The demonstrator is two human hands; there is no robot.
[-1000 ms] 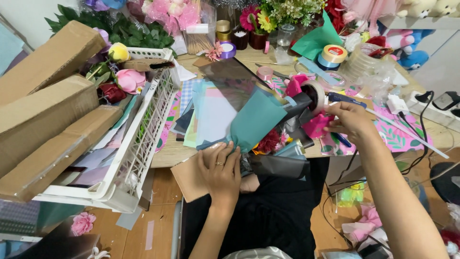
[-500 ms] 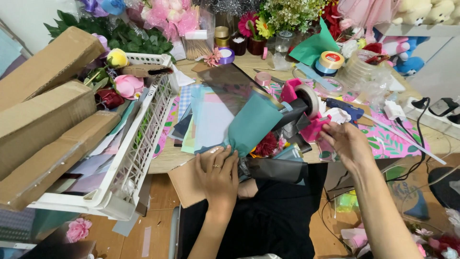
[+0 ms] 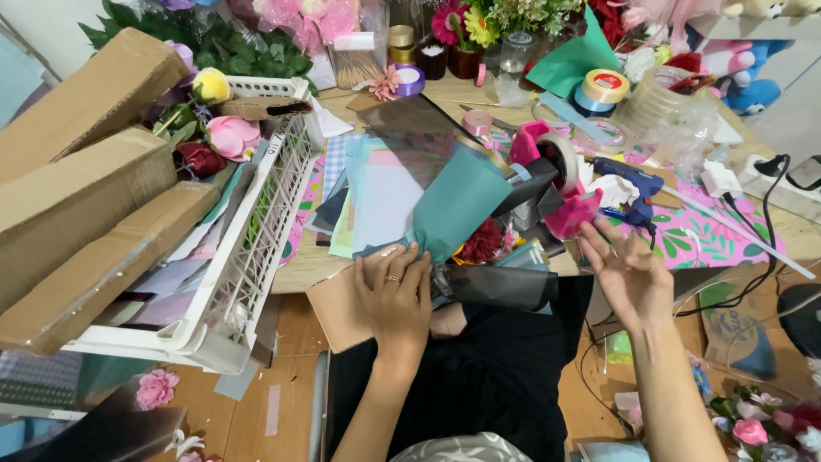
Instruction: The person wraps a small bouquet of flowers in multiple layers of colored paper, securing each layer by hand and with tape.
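Head cam, right hand (image 3: 629, 274) now off tape dispenser (image 3: 547, 162), open

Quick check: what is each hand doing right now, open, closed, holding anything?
Left hand: closed around the base of the teal paper bouquet wrap.
Right hand: open, fingers spread, holding nothing, just below the pink tape dispenser.

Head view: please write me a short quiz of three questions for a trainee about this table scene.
1. True or false: the left hand rests on the base of the teal paper wrap.
2. What does the right hand hold? A) scissors B) nothing, fingers spread C) a ribbon
3. What colour is the glue gun beyond the right hand?

Key: 1 true; 2 B; 3 blue.
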